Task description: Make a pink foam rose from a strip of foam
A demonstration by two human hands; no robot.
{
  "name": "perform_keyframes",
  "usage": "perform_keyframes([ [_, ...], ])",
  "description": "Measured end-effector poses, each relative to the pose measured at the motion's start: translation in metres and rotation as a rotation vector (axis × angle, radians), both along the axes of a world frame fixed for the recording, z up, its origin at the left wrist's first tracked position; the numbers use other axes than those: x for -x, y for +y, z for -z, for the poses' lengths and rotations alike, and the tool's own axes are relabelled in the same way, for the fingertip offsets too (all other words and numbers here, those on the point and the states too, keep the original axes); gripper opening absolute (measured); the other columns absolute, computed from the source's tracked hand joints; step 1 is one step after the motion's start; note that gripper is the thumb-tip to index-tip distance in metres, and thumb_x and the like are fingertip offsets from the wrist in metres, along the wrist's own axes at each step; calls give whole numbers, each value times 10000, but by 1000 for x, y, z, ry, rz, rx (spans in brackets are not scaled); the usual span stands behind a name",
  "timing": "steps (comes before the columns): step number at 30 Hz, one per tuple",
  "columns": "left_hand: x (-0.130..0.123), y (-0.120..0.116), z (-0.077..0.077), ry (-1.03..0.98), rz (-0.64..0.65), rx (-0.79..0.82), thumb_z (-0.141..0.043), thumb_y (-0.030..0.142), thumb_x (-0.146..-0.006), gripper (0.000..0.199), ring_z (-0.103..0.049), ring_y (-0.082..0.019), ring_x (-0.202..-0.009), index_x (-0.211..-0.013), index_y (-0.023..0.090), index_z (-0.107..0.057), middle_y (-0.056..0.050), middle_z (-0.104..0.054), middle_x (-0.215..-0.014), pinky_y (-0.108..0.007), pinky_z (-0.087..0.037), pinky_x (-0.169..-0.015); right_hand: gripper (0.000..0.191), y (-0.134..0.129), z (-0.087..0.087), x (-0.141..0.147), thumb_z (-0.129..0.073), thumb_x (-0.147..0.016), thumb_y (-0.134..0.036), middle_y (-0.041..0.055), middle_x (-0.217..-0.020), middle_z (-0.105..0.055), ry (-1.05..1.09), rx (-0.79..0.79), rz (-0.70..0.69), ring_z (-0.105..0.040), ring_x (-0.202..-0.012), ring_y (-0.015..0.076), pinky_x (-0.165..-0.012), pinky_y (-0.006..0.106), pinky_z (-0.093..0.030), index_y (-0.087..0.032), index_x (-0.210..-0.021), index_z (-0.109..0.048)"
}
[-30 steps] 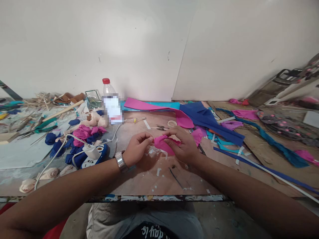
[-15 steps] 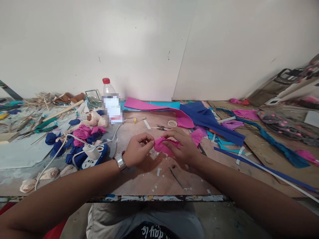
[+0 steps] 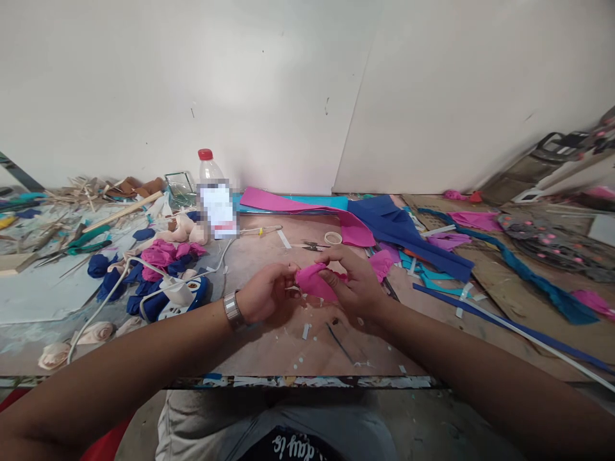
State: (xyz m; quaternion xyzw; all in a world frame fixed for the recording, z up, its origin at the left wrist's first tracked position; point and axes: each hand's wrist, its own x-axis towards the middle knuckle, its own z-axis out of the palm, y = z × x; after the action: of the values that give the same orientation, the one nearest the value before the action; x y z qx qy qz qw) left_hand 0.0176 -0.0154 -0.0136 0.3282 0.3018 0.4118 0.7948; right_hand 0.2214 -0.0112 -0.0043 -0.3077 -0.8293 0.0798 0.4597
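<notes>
A pink foam piece (image 3: 314, 282) is pinched between my two hands just above the wooden table (image 3: 269, 346), near its middle. My left hand (image 3: 262, 294), with a metal watch on the wrist, grips the piece's left end. My right hand (image 3: 353, 285) curls over the right side, thumb and fingers pressed on the foam. Part of the piece is hidden under my right fingers.
A clear bottle (image 3: 214, 195) with a red cap stands at the back. Pink and blue foam flowers (image 3: 158, 259) and a white power strip (image 3: 180, 294) lie at the left. Pink and blue foam sheets (image 3: 384, 224), tape (image 3: 332, 238) and small scissors (image 3: 312, 246) lie behind my hands.
Both hands have shifted slightly toward me and worked the pink piece tighter; the left fingers now close more on its end.
</notes>
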Motion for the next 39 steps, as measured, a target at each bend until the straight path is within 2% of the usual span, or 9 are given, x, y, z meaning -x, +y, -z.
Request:
perform_keyframes([
  [3, 1, 0, 4, 79, -20, -127, -785, 395, -740, 275, -560, -141, -693, -749, 142, -679, -21, -628, -726, -271, -450, -671, 92, -1, -2, 0, -589, -1013, -304, 61, -955, -699, -36, -7, -36, -649, -887, 211, -795, 358, -529, -231, -1052, -630],
  [6, 4, 1, 8, 163, -35, -245, -771, 330, -766, 212, -557, -130, -700, -735, 135, -694, -22, -624, -730, -260, -438, -688, 84, -1, -3, 1, -588, -1014, -288, 63, -966, -704, -50, -9, -68, -646, -907, 214, -819, 363, -525, -233, -1059, -634],
  [16, 0, -3, -3, 46, -11, -109, -830, 350, -710, 263, -590, -130, -727, -768, 127, -704, -22, -657, -770, -264, -476, -712, 103, -2, -3, 0, -586, -1014, -328, 47, -920, -693, -4, -25, -35, -646, -856, 206, -768, 339, -523, -240, -1042, -632],
  [21, 0, -2, 2, 47, -2, -104, -826, 343, -711, 258, -590, -131, -718, -763, 129, -691, -18, -655, -756, -269, -473, -714, 131, -2, -2, 0, -572, -1016, -356, 59, -933, -699, -13, -21, -4, -654, -868, 221, -784, 362, -528, -245, -1047, -634],
  [25, -1, -1, 6, 73, -19, -96, -819, 346, -724, 261, -538, -104, -670, -763, 138, -666, 3, -617, -737, -238, -424, -651, 145, -1, -2, -1, -576, -1012, -363, 62, -950, -702, 2, -14, 14, -656, -878, 224, -794, 367, -526, -240, -1059, -636],
  [28, 0, 0, 6, 90, -24, -130, -780, 414, -778, 300, -550, -118, -700, -771, 143, -653, -7, -611, -756, -245, -432, -666, 150, 0, -2, -1, -568, -1016, -363, 62, -953, -696, 0, -7, 20, -648, -881, 221, -793, 361, -519, -234, -1057, -632],
  [32, 3, 0, 6, 155, 7, -245, -767, 454, -813, 331, -563, -118, -718, -895, 141, -696, -18, -638, -812, -242, -436, -687, 138, 1, -2, 0, -583, -1011, -353, 55, -936, -693, -19, -4, 49, -637, -857, 211, -790, 354, -510, -227, -1035, -635],
  [35, 6, 1, 8, 244, 15, -349, -769, 412, -822, 283, -536, -99, -663, -832, 140, -692, 0, -620, -739, -227, -408, -665, 121, 1, -1, 0, -586, -1009, -334, 54, -941, -696, -2, 2, 63, -642, -868, 208, -789, 347, -515, -227, -1034, -637],
  [39, 7, 2, 11, 307, 29, -401, -715, 428, -854, 302, -524, -109, -636, -764, 142, -683, -7, -609, -691, -238, -380, -635, 131, 1, -1, -2, -580, -1010, -341, 62, -948, -702, 27, 16, 75, -652, -882, 216, -785, 351, -526, -227, -1036, -639],
])
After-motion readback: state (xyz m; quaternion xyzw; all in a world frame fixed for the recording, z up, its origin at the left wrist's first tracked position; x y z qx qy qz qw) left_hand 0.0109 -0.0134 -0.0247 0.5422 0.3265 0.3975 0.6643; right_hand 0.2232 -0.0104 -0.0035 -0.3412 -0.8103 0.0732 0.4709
